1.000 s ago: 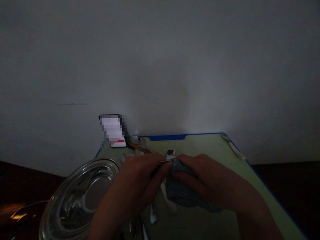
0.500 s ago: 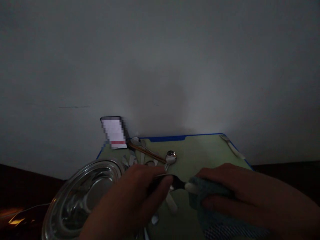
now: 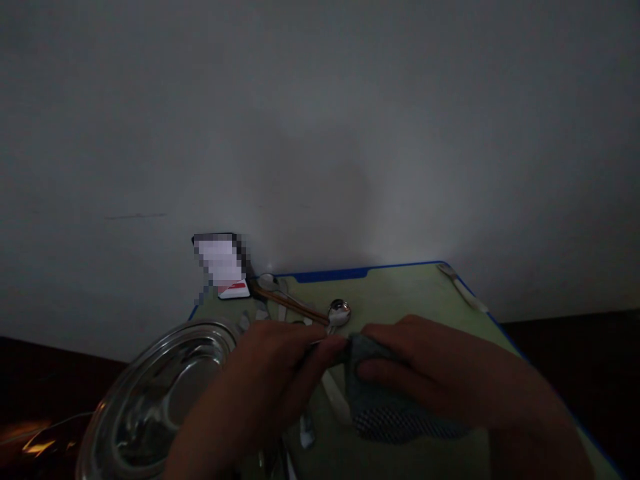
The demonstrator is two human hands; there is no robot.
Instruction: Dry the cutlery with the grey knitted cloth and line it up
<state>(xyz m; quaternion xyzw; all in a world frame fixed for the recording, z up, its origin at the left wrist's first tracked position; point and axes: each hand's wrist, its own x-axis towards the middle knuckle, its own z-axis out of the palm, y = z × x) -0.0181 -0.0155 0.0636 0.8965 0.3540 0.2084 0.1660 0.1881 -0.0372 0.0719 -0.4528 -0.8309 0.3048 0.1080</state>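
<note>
The scene is dim. My left hand (image 3: pixel 273 370) is closed round the handle of a metal utensil (image 3: pixel 325 341), whose other end is hidden inside a blue-grey checked cloth (image 3: pixel 385 407). My right hand (image 3: pixel 430 370) is closed on that cloth, pinching it around the utensil, directly beside my left hand. Both hands hover over a green board with a blue edge (image 3: pixel 400 287).
A glass bowl (image 3: pixel 155 393) stands at the left. Several pieces of cutlery lie on the board, among them a spoon (image 3: pixel 339 312), a brown-handled piece (image 3: pixel 285 301) and a pale utensil (image 3: pixel 463 288) at the far right corner. A blurred-out card (image 3: pixel 223 267) leans against the wall.
My right hand drew the cloth off to the right along the utensil, then came back left. The cloth is bunched over the utensil's end again, beside my left hand.
</note>
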